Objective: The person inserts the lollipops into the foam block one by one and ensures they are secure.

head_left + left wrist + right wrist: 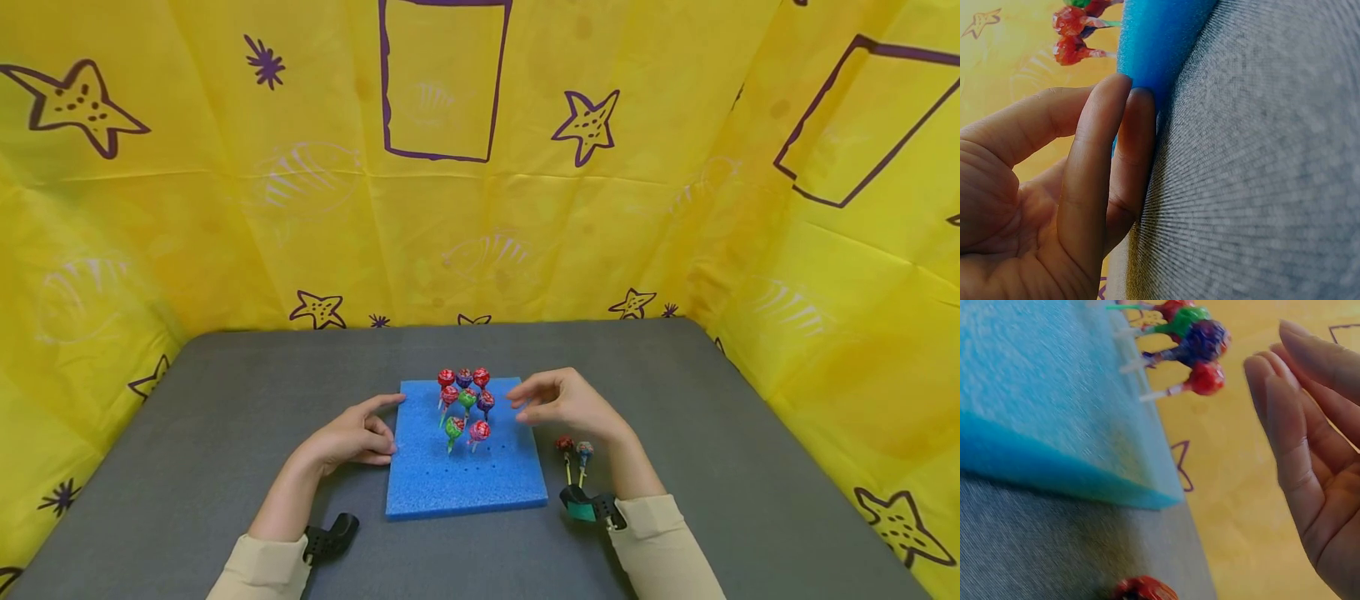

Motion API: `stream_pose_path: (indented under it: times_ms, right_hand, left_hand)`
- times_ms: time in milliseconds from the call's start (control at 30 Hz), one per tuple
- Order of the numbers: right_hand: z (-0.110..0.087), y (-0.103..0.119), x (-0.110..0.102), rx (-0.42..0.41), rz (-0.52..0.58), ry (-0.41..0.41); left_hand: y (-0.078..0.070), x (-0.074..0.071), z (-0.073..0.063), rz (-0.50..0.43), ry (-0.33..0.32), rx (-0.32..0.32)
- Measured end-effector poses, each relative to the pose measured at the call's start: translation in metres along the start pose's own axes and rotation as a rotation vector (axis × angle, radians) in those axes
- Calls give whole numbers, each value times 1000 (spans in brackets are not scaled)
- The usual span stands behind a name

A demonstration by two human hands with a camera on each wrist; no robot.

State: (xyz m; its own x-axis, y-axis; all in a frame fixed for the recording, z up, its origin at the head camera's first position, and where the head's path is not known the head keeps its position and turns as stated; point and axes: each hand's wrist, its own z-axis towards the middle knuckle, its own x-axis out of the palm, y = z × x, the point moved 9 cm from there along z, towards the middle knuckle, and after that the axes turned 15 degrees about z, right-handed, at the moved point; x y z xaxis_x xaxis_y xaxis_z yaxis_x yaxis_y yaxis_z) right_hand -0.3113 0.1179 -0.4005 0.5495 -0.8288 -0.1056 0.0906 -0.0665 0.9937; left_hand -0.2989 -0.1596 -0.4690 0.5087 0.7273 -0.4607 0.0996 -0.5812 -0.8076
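A blue foam board (465,492) lies flat on the table with several wrapped lollipops (453,427) standing in it on their sticks, red, green, purple and pink. My left hand (352,437) touches the board's left edge, its index finger stretched to the upper corner. In the left wrist view its fingertips (1116,94) press against the side of the blue foam. My right hand (566,404) hovers by the board's right edge, fingers loosely bent and parted. In the right wrist view nothing is between its fingers, and a red lollipop (1205,379) stands nearest.
Two loose lollipops (585,451) lie on the grey table (247,400) right of the board, near the right wrist's camera mount (581,503). Small holes (457,470) dot the board's front part. A yellow curtain (450,208) closes off the back and sides.
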Motion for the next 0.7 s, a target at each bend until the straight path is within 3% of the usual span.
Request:
stream_pose_path:
  times_ms: [333,700]
  right_hand:
    - [-8,-8,-22,72,-101,6]
    - [-21,-14,-40,122,-123,26]
  left_hand:
    - [0,0,0,-1,1,1]
    - [0,0,1,-6,3,12]
